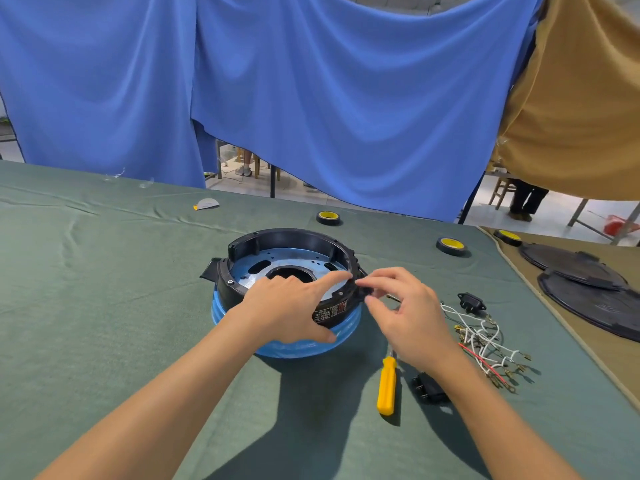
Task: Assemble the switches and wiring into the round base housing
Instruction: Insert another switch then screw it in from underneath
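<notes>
Cloth of dull green (104, 289) covers the table, and its left half lies bare but for a small grey paper half-disc (206, 204) near the far edge. At the table's middle sits the round base housing (277, 234): a black plastic ring with a notched rim, a bluish metal plate with cut-outs inside, a printed label on its near wall and blue wrap around the body beneath.

The left hand (287, 299) rests on the near rim, fingers spread, forefinger stretched toward the right side and thumb down on the blue wrap. The right hand (405, 306) pinches a small black part (363, 291) between thumb and forefinger, right at the housing's right rim.

Just beside the right forearm lie a yellow-handled screwdriver (387, 386) and a black switch (429, 388). Further right are a tangle of white and red wires (485, 341) with metal terminals and a black socket (471, 301).

Two tape rolls (329, 218) (451, 245) stand behind the housing, and a third (507, 237) sits on the tan cloth. Two dark round covers (571, 263) overlap at the right edge. A blue curtain (311, 98) hangs close behind the far edge.
</notes>
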`<state>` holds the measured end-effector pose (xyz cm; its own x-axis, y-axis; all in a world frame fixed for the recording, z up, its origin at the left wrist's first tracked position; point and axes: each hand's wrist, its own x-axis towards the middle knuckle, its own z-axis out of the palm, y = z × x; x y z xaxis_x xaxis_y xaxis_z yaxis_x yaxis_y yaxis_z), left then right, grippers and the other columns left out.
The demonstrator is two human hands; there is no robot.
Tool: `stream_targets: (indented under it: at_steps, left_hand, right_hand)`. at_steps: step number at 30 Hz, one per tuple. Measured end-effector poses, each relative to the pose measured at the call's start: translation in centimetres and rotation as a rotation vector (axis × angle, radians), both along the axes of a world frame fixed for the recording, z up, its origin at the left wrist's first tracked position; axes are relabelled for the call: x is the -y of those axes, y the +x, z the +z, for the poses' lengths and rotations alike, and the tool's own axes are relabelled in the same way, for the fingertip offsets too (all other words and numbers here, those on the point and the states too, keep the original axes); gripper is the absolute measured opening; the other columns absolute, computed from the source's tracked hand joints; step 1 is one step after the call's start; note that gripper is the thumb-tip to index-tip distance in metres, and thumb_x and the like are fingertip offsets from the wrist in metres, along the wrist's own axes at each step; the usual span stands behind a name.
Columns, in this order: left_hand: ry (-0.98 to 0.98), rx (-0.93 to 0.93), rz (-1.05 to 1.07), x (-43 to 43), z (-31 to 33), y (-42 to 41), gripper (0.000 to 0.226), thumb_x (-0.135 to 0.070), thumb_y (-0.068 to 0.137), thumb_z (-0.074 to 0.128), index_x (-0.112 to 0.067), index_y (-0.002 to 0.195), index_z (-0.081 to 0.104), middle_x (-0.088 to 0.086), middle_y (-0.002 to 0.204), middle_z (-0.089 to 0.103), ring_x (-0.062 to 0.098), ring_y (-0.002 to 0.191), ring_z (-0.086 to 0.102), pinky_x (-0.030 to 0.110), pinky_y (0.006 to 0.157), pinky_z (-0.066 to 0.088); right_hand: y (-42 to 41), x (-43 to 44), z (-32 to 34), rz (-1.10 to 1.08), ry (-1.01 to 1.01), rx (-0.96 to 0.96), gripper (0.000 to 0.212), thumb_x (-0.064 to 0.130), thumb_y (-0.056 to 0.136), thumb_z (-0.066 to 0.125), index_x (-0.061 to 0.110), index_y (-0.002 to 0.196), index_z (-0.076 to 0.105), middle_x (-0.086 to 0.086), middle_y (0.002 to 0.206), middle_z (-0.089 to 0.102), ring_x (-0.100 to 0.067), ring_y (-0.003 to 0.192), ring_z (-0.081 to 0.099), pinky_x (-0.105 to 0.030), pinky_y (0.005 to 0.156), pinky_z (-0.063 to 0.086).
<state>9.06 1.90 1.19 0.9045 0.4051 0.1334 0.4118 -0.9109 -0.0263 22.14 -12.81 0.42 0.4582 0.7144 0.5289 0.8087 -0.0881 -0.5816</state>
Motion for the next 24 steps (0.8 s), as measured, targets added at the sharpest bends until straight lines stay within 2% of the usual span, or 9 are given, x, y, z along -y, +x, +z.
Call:
stream_targets:
  at_steps: [4,7,9,11,13,16,18,21,24]
  left_hand:
    - [-0.003,0.033,-0.047,-0.3,-0.1,-0.5,0.073,-0.069,0.080,0.059,-0.057,0.130,0.006,-0.007,0.059,0.043,0.015,0.055,0.048,0.030,0.047,0.031]
    - [-0.070,-0.020,-0.066,-0.8,0.1,-0.7,0.071,-0.063,0.081,0.063,-0.053,0.127,0.009,-0.001,0.063,0.049,0.018,0.057,0.048,0.033,0.052,0.035]
    - [-0.137,-0.057,-0.080,-1.2,0.4,-0.7,0.068,-0.058,0.082,0.066,-0.053,0.124,0.013,0.004,0.070,0.056,0.024,0.063,0.052,0.040,0.062,0.042]
    - [-0.183,-0.069,-0.086,-1.3,0.6,-0.7,0.066,-0.055,0.082,0.067,-0.055,0.122,0.015,0.005,0.076,0.059,0.026,0.069,0.055,0.044,0.071,0.047]
    - [-0.184,-0.074,-0.082,-1.2,0.6,-0.7,0.066,-0.055,0.082,0.067,-0.055,0.122,0.015,0.003,0.076,0.057,0.026,0.068,0.053,0.046,0.074,0.048]
    - [-0.144,-0.063,-0.066,-1.1,0.5,-0.7,0.064,-0.056,0.082,0.066,-0.053,0.122,0.016,0.002,0.073,0.056,0.024,0.065,0.052,0.044,0.071,0.048]
    - [-0.121,-0.050,-0.063,-1.0,0.4,-0.7,0.064,-0.056,0.082,0.066,-0.051,0.122,0.017,0.000,0.069,0.053,0.020,0.062,0.050,0.040,0.062,0.043]
    - [-0.100,-0.041,-0.068,-0.8,0.2,-0.8,0.061,-0.055,0.081,0.067,-0.048,0.119,0.019,-0.002,0.063,0.049,0.017,0.057,0.046,0.035,0.055,0.034]
    - [-0.096,-0.053,-0.071,-0.9,0.2,-0.9,0.066,-0.061,0.078,0.068,-0.048,0.119,0.018,0.005,0.070,0.059,0.021,0.060,0.049,0.039,0.061,0.041]
  right_hand:
    - [2.8,2.0,0.5,-0.167,0.005,0.004,0.019,0.009,0.087,0.065,0.023,0.095,0.075,0.009,0.099,0.063,0.001,0.080,0.058,-0.001,0.071,0.034]
    - [5.3,3.8,0.2,-0.288,-0.059,-0.032,0.019,0.011,0.088,0.062,0.027,0.090,0.072,0.006,0.100,0.066,0.002,0.077,0.056,-0.019,0.070,0.038]
    - [6.6,4.4,-0.4,-0.346,-0.137,-0.046,0.020,0.011,0.088,0.060,0.029,0.086,0.070,0.004,0.099,0.067,-0.001,0.075,0.056,-0.024,0.074,0.037]
    - [7.3,4.5,-1.2,-0.358,-0.273,-0.017,0.018,0.014,0.089,0.060,0.027,0.090,0.072,0.002,0.101,0.068,-0.010,0.079,0.057,-0.025,0.077,0.040]
    - [7.6,4.2,-1.9,-0.353,-0.406,0.050,0.016,0.021,0.091,0.060,0.025,0.099,0.073,0.002,0.103,0.069,-0.016,0.091,0.060,-0.031,0.085,0.047]
    - [7.2,3.3,-2.2,-0.386,-0.469,0.129,0.019,0.034,0.091,0.061,0.027,0.102,0.074,0.003,0.103,0.071,-0.020,0.099,0.060,-0.035,0.085,0.050]
    - [7.0,2.6,-2.3,-0.421,-0.471,0.169,0.019,0.036,0.090,0.061,0.027,0.101,0.074,0.002,0.103,0.071,-0.022,0.099,0.061,-0.035,0.082,0.050]
    - [6.8,1.7,-2.3,-0.474,-0.505,0.170,0.017,0.031,0.090,0.060,0.027,0.100,0.073,-0.002,0.105,0.071,-0.026,0.099,0.062,-0.038,0.081,0.053]
    - [6.7,1.0,-2.2,-0.486,-0.521,0.186,0.019,0.023,0.090,0.056,0.025,0.098,0.074,-0.004,0.104,0.071,-0.029,0.097,0.062,-0.038,0.078,0.053]
